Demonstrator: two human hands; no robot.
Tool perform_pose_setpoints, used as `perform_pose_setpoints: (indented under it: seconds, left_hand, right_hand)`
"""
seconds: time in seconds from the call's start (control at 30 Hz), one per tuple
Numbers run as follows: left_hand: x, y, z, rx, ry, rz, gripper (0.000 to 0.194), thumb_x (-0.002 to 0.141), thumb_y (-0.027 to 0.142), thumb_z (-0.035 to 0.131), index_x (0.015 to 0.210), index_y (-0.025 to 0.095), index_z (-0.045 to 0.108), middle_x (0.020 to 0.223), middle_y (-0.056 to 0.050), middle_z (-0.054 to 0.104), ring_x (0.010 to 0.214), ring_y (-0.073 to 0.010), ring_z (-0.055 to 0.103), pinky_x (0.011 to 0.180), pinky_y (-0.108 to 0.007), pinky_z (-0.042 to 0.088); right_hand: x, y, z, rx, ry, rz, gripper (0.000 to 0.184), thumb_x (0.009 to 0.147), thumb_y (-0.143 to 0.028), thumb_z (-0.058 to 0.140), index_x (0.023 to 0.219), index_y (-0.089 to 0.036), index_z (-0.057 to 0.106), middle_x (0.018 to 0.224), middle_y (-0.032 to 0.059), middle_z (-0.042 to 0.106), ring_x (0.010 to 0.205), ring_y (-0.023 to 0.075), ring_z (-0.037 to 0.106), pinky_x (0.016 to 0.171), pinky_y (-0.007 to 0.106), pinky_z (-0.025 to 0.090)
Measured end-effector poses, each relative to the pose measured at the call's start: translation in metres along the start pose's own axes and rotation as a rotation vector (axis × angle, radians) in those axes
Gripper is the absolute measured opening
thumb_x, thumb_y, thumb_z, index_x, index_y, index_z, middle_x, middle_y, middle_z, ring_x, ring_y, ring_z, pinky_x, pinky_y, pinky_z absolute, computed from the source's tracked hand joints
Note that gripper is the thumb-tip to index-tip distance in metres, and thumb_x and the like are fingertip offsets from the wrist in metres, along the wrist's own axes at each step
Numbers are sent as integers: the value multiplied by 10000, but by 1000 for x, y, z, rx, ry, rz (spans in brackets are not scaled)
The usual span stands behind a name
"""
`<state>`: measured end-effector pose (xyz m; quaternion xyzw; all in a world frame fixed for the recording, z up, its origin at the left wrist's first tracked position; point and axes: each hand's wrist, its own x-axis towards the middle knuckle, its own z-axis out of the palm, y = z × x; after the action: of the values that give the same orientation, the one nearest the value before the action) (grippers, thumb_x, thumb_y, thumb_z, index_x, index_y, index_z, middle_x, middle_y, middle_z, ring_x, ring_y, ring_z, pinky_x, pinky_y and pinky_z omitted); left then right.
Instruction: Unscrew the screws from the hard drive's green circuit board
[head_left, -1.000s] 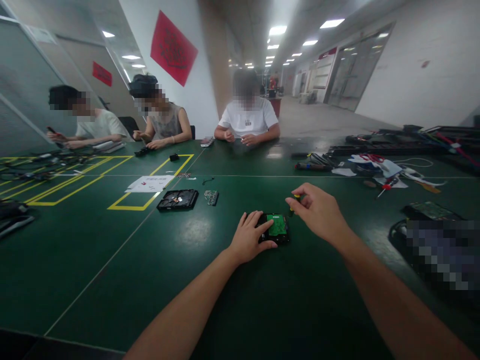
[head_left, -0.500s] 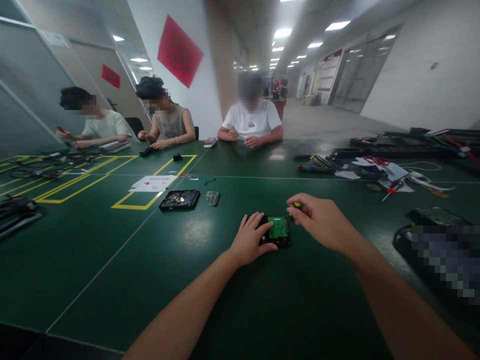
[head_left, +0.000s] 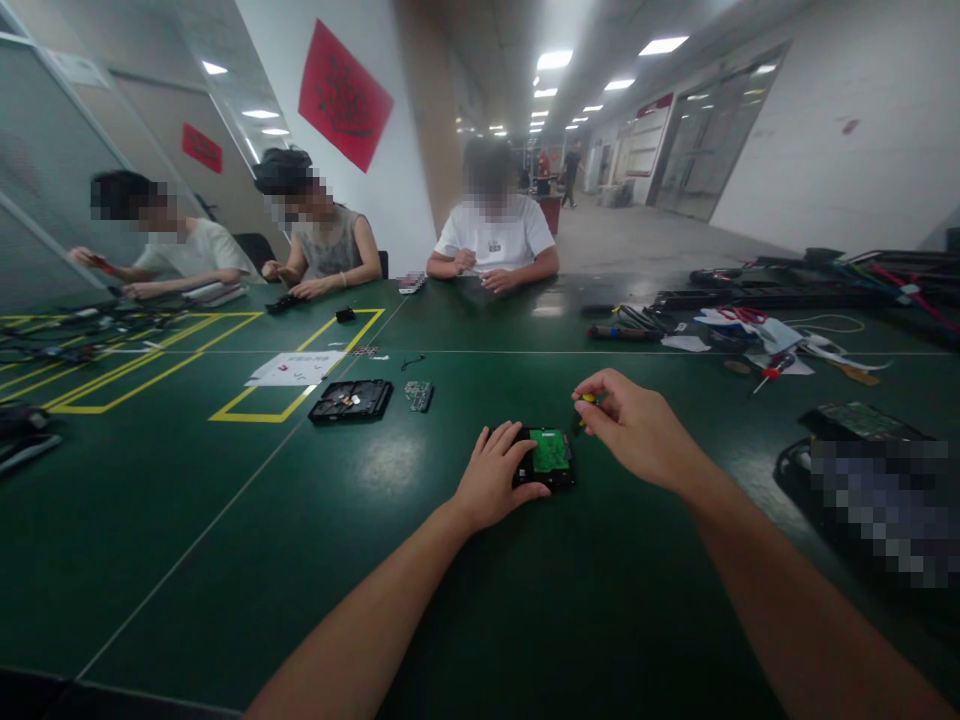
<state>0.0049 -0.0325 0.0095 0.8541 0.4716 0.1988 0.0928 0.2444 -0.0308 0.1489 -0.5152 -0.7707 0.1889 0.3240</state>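
A black hard drive [head_left: 564, 478] with a green circuit board [head_left: 551, 450] on its upper face lies flat on the green table. My left hand [head_left: 489, 478] spans the drive's left part, thumb along the near edge and fingers over the far side, gripping it against the tabletop. Just past the drive's right end, my right hand [head_left: 630, 425] pinches a small screwdriver [head_left: 589, 398] with a yellow handle. Its tip is too small to make out. To the left lie another opened hard drive [head_left: 351, 401] and a loose circuit board [head_left: 418, 396].
A white paper sheet [head_left: 296, 368] lies by yellow tape lines on the left. Farther right are tools with cables [head_left: 630, 328] and a red screwdriver [head_left: 771, 373]. A dark device [head_left: 795, 470] sits at the right. Three people sit across the table, one straight ahead [head_left: 495, 240].
The view has shifted slightly, moving the scene left. My left hand stays on the hard drive; my right hand still pinches the yellow screwdriver near its right end, turned a little.
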Motion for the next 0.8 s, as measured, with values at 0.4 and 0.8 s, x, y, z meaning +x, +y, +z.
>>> perform_pose_setpoints:
  seconds: [0.4, 0.8]
  left_hand:
    - [0, 3, -6, 5, -13, -5, 750, 900, 709, 652, 1482, 262, 501, 1661, -134, 362, 1571, -342, 264, 1276, -618, 168]
    - [0, 1, -3, -7, -13, -4, 738, 906, 716, 636, 1469, 255, 514, 1667, -141, 354, 1577, -338, 253, 1277, -615, 154]
  right_hand:
    - [1, 3, 0, -127, 117, -8, 309, 885, -533, 714, 893, -228, 668, 808, 48, 709, 672, 201, 629, 610, 331, 432]
    - [4, 8, 6, 37, 26, -3, 198, 975, -408, 598, 1063, -245, 667, 918, 36, 728, 698, 188, 678, 683, 345, 493]
